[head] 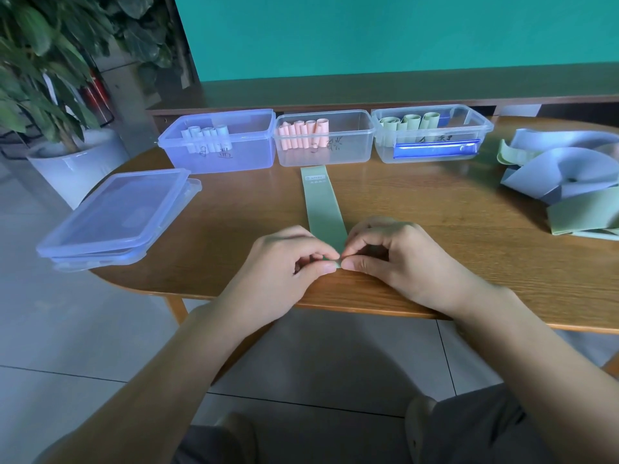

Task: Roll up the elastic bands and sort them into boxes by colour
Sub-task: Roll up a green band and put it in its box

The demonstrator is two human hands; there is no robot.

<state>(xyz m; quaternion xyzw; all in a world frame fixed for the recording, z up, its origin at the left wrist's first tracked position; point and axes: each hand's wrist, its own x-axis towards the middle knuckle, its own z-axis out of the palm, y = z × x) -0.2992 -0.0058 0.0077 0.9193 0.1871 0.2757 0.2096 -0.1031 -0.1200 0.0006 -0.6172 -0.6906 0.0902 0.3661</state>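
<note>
A flat green elastic band [322, 202] lies on the wooden table [435, 209], stretching away from me toward the boxes. My left hand [288, 259] and my right hand [392, 256] both pinch its near end, which is curled into a small roll between the fingertips. Three clear boxes stand in a row at the back: the left box [221, 152] holds pale blue rolls, the middle box [324, 149] holds pink rolls, and the right box [432, 142] holds green rolls.
A loose heap of blue and green bands [566, 175] lies at the right of the table. Stacked box lids [117, 216] sit at the left edge. A potted plant [67, 145] stands on the floor at the left.
</note>
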